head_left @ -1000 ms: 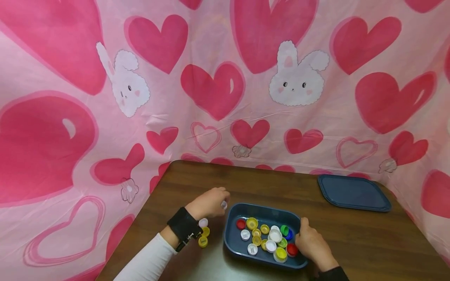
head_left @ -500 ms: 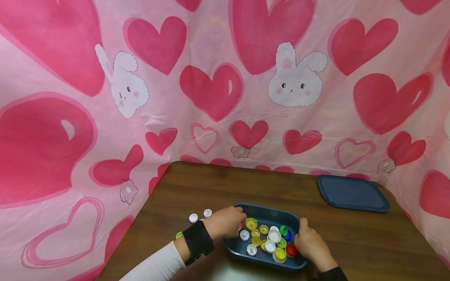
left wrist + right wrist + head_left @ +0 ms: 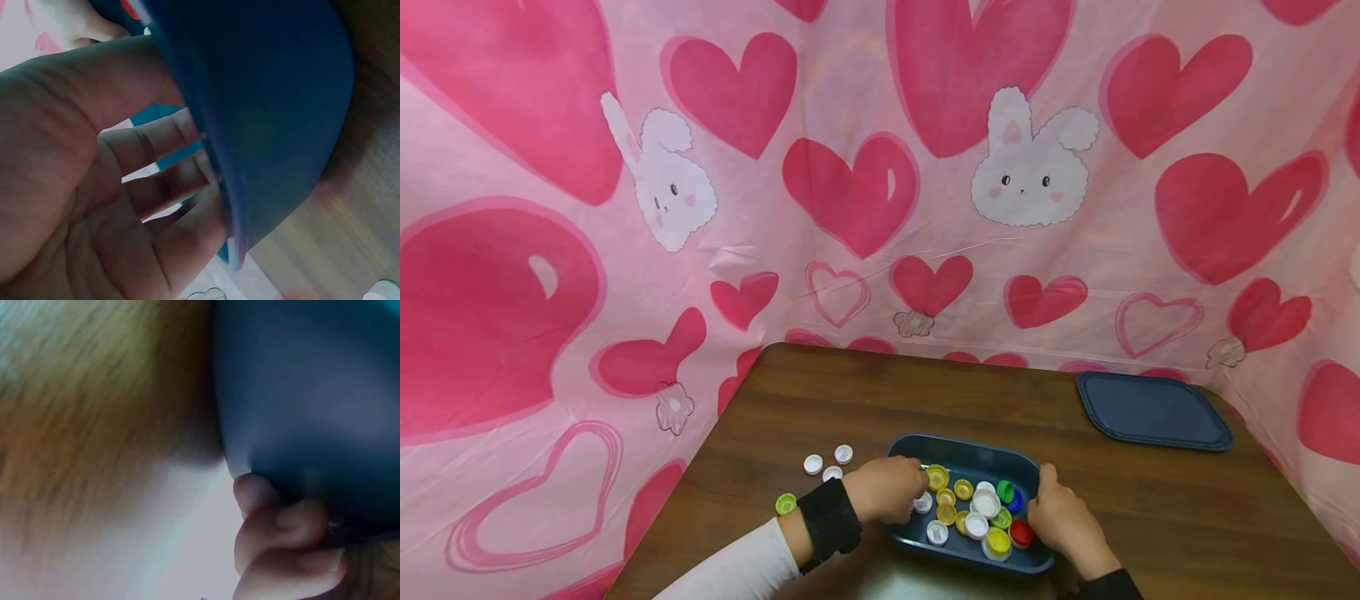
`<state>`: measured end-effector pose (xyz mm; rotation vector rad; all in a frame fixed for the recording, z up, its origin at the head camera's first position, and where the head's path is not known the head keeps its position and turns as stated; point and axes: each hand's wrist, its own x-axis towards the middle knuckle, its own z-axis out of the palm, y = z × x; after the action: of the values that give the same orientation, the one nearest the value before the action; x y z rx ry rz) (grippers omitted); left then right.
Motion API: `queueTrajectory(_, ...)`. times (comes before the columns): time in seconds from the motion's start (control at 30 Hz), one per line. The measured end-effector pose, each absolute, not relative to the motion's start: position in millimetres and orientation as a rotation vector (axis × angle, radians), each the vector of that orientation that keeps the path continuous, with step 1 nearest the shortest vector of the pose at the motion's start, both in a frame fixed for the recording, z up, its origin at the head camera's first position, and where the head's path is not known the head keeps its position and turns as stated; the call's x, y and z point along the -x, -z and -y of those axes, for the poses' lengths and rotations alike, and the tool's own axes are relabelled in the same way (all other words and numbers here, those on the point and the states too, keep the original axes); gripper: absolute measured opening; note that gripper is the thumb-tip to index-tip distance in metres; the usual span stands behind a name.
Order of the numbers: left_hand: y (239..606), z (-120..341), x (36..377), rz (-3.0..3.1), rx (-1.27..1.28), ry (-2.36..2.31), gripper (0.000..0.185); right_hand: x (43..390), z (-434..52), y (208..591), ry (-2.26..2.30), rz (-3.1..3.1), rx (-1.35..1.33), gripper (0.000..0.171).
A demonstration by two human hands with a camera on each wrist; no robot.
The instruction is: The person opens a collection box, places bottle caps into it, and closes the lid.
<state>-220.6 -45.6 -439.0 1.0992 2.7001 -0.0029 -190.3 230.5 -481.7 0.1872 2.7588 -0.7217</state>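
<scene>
A deep dark blue container (image 3: 962, 450) holds several bottle caps, among them white caps (image 3: 986, 502), yellow caps (image 3: 936, 477), a red cap (image 3: 1022, 533) and a green cap (image 3: 1004, 492). My left hand (image 3: 889, 490) reaches over its left rim. In the left wrist view the left fingers (image 3: 159, 140) pass behind the container's wall (image 3: 269, 125), which hides their tips; I cannot tell whether a cap is between them. My right hand (image 3: 1067, 521) grips the container's right end. Curled right fingers (image 3: 290, 572) lie against the container's outer side in the right wrist view.
Left of the container, white caps (image 3: 843, 454) and a lime green cap (image 3: 786, 503) lie on the brown wooden table (image 3: 850, 387). A flat dark blue lid or tray (image 3: 1153, 412) rests at the back right. A pink heart-patterned cloth (image 3: 842, 100) hangs behind the table.
My left hand has moved right, from beside the container with a small white cap at its fingers, to over the left rim. The right hand stays at the right end.
</scene>
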Motion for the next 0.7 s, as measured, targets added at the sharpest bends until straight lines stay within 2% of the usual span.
queueTrajectory(0.3,434.0,48.7,223.4,-2.725,-1.064,-0.15,0.023,190.0,-229.9,480.6,0.715,-2.758,-0.185,0.045)
queueTrajectory(0.53,414.0,71.9,245.0,-2.872,-0.994,-0.476,0.023,191.3,-229.9,481.7,0.712,-2.741,-0.192,0.047)
queueTrajectory(0.7,412.1,97.0,263.6,-2.993,-0.882,-0.541,0.026,191.2,-230.4,481.2,0.696,-2.761,-0.187,0.044)
